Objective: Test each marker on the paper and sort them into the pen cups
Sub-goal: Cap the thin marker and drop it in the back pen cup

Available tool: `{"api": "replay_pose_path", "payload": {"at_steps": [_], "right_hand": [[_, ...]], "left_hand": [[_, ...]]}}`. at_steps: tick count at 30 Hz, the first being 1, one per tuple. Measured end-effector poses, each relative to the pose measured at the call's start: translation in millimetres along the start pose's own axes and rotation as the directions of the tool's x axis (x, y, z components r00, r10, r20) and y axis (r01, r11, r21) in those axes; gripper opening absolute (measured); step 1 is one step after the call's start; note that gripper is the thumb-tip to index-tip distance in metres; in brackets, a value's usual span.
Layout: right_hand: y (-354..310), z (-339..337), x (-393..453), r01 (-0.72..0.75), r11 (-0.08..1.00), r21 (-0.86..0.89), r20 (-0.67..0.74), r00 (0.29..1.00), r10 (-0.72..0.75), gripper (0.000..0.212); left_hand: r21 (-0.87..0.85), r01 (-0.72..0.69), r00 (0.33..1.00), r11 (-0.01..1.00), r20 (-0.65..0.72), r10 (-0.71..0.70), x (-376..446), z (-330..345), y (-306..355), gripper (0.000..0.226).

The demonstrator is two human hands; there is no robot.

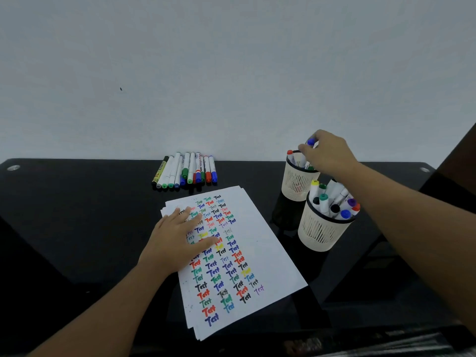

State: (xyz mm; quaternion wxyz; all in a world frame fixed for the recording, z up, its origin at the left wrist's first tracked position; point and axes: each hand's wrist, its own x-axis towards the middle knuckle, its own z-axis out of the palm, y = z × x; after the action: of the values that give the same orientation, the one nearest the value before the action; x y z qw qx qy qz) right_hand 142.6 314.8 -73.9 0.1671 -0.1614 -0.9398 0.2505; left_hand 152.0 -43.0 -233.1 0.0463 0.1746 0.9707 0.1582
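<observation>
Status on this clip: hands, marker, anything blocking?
Left hand flat on the test paper. Right hand pinching a blue-capped marker over the far pen cup. Nothing blocking.

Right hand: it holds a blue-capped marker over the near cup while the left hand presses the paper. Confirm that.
Wrong cup. The head view shows the right hand holding the blue-capped marker over the far cup, not the near cup. The left hand does press the paper.

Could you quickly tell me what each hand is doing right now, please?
Left hand: open, flat on the paper.
Right hand: pinching a blue-capped marker over the far cup.
</observation>
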Motion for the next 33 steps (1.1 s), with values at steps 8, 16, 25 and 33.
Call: {"api": "replay_pose_path", "payload": {"at_steps": [8,16,25,33], "right_hand": [[-9,5,0,0.036,0.999,-0.020,-0.018,0.999,-0.036,0.026],[-66,24,-23,0.278,0.961,-0.012,0.068,0.959,-0.276,0.012],[-92,124,-17,0.404,0.900,-0.162,0.505,0.818,-0.276,0.038],[-88,195,2,0.411,0.874,-0.260,0.474,0.843,-0.256,0.050]], "left_hand": [[-0.024,-0.001,1.000,1.000,-0.015,0.000,1,2,-3,0.101],[-0.120,0.054,0.997,0.991,-0.045,-0.059,-4,-3,2,0.099],[-0.136,0.061,0.997,0.989,-0.041,-0.067,-4,-3,1,0.099],[-0.135,0.019,0.995,0.991,-0.098,-0.033,1,1,-2,0.108]]}}
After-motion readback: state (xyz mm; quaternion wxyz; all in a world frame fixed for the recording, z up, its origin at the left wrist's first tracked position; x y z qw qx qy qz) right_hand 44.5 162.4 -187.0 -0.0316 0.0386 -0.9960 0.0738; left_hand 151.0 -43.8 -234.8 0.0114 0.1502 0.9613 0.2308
